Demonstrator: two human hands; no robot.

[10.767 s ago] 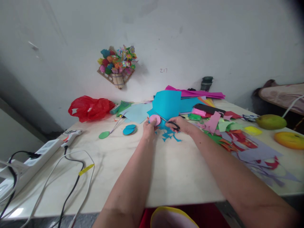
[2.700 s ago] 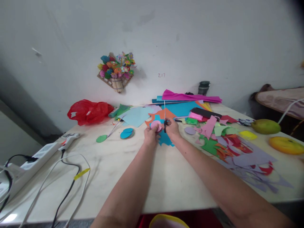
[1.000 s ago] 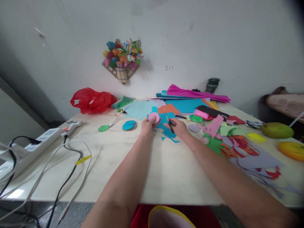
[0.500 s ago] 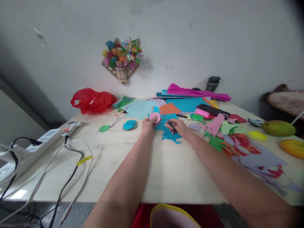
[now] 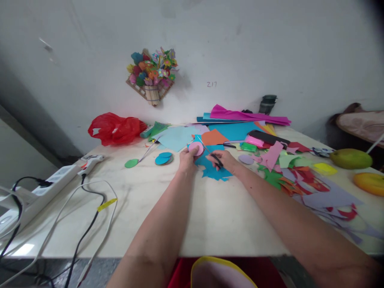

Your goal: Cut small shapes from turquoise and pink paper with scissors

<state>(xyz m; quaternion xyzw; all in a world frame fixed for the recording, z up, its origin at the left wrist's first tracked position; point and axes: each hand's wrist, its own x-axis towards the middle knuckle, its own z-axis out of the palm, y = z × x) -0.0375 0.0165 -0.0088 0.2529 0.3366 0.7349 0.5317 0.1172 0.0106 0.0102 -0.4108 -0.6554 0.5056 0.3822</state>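
My left hand [image 5: 188, 158] pinches a pink paper circle [image 5: 195, 148] with the thumb on top, together with a blue paper sheet [image 5: 213, 163] behind it. My right hand [image 5: 223, 159] is closed around the black handles of a pair of scissors [image 5: 218, 160]. Their blades point up and left, beside the right edge of the pink circle. The blue sheet has a jagged, cut lower edge. To the left lie a small stack of blue paper circles [image 5: 163, 157] and a green circle [image 5: 131, 163]. A lilac circle [image 5: 246, 159] lies right of my right hand.
Paper scraps [image 5: 303, 180] cover the table's right side, near a black phone-like object [image 5: 269, 138], a green mango [image 5: 351, 159] and an orange fruit [image 5: 369, 184]. A red plastic bag [image 5: 117, 129] sits at the back left. A power strip [image 5: 54, 182] and cables run along the left edge.
The scissors' blades look more apart and have shifted slightly along the pink circle's edge. The blue sheet has turned a little. My left hand keeps its hold, and the view has moved slightly.
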